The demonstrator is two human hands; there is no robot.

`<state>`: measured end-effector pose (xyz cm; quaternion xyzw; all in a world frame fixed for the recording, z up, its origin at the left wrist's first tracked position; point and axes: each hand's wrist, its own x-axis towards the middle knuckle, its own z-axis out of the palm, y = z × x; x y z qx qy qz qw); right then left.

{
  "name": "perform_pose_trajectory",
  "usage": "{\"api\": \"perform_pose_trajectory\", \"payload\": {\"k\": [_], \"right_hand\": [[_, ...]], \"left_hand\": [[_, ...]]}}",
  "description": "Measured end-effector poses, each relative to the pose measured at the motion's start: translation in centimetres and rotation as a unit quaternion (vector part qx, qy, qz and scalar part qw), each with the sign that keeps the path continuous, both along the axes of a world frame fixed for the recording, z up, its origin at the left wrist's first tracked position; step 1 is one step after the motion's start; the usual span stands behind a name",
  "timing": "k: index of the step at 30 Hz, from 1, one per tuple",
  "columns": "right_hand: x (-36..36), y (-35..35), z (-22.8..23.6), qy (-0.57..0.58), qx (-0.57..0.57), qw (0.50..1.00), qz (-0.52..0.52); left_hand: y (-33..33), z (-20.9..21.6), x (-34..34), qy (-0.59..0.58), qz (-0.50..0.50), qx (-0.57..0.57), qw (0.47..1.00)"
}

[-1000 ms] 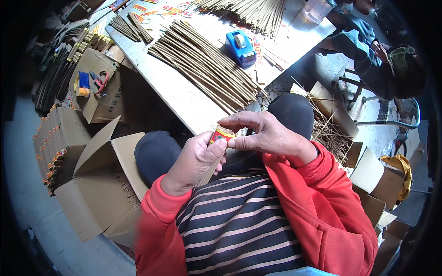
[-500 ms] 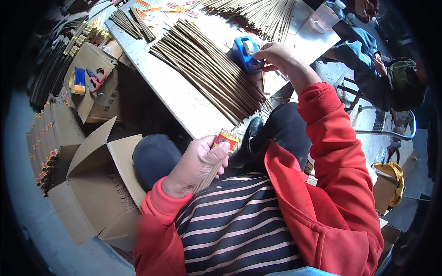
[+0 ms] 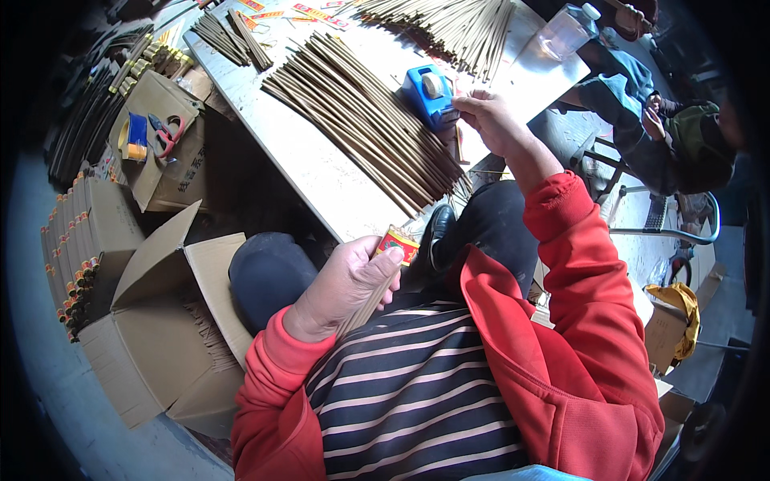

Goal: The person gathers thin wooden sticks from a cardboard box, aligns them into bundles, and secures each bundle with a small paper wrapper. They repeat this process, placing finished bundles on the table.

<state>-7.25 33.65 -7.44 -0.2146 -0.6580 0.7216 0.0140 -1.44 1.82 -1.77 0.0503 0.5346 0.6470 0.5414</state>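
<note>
My left hand (image 3: 353,280) is closed around a bundle of thin brown incense sticks (image 3: 365,311), held slanting in front of my striped shirt. A red and yellow paper label (image 3: 399,245) wraps the bundle's upper end, and my thumb presses on it. At the table's right side stands a blue tape dispenser (image 3: 427,94) with a roll of tape (image 3: 434,86). My right hand (image 3: 491,119) is beside its front edge, thumb and forefinger pinched on the tape's end; the strip itself is barely visible. Loose incense sticks (image 3: 361,120) lie in a wide spread left of the dispenser.
More sticks (image 3: 457,32) and paper labels (image 3: 321,14) lie at the table's far side, near a clear plastic bottle (image 3: 565,34). Left are an open carton (image 3: 152,353), stacked labelled bundles (image 3: 76,256), and scissors (image 3: 168,136) on a box. Another person sits at the far right.
My right hand has shifted slightly right and toward me, from the tape roll to the dispenser's front edge. My left hand keeps the bundle in nearly the same place.
</note>
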Motion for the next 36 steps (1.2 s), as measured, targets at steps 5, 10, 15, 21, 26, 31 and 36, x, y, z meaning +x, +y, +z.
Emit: {"api": "perform_pose_trajectory", "payload": {"k": [5,10,15,21,26,31,36], "right_hand": [[-0.8,0.0,0.4,-0.030,-0.003,0.999,-0.031],[-1.0,-0.2,1.6,-0.040,-0.005,0.998,-0.054],[-0.3,-0.5,2.1,-0.151,0.219,0.964,-0.013],[1.1,-1.3,1.4,-0.101,0.038,0.989,-0.100],[2.6,-2.4,0.6,-0.045,0.013,0.992,-0.114],[3.1,-3.3,0.7,-0.102,-0.023,0.987,-0.118],[2.7,-2.6,0.0,-0.117,-0.066,0.980,-0.144]], "left_hand": [[0.0,-0.1,0.1,-0.002,-0.002,0.003,1.000],[-0.1,-0.4,0.1,-0.006,-0.005,0.011,1.000],[-0.2,-0.4,0.2,0.004,-0.006,0.010,1.000],[-0.1,-0.3,0.1,0.003,-0.011,0.007,1.000],[-0.1,-0.5,0.2,0.001,-0.012,0.012,1.000],[-0.2,-0.4,0.2,0.007,-0.013,0.013,1.000],[-0.2,0.0,0.1,0.006,-0.011,0.008,1.000]]}}
